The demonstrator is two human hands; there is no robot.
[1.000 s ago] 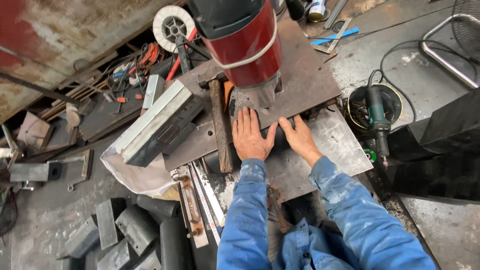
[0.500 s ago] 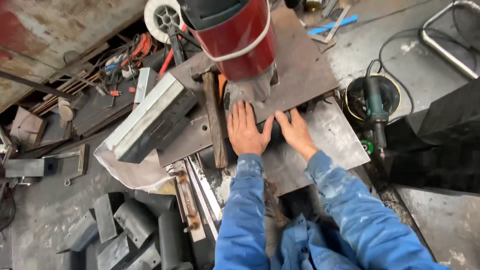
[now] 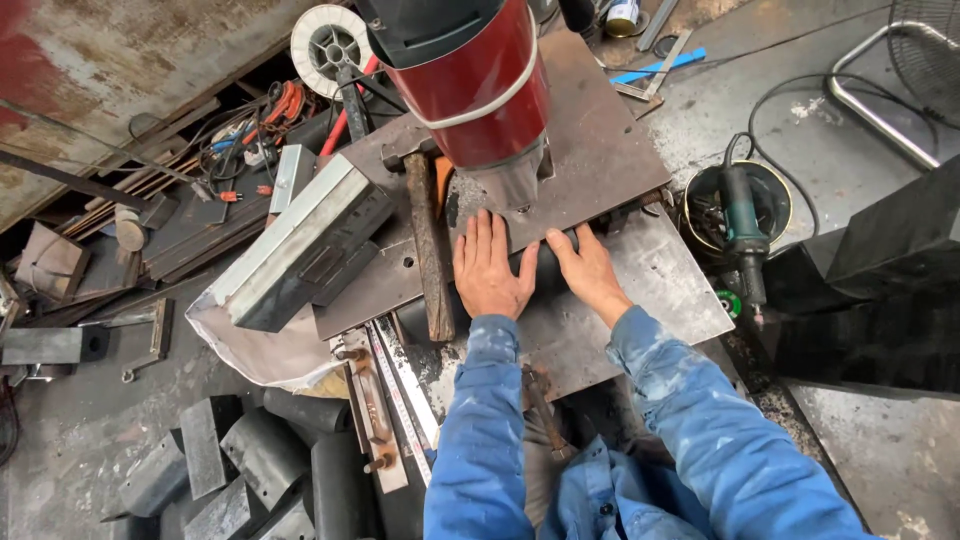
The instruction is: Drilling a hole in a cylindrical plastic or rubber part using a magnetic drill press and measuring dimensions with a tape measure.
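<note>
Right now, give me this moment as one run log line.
left hand flat on dark workpiece | right hand flat beside it | red drill press above | hammer left

Both hands rest flat on the lower steel plate point(image 3: 640, 300), left hand point(image 3: 492, 268) beside right hand point(image 3: 588, 272), with a dark piece point(image 3: 530, 268) between them, apparently tucked under the upper plate point(image 3: 590, 150). The drill head point(image 3: 470, 80) stands above the upper plate. A hammer point(image 3: 428, 240) lies left of the left hand. A box section point(image 3: 300, 245) lies further left. An angle grinder point(image 3: 740, 225) sits right of the plates.
</note>
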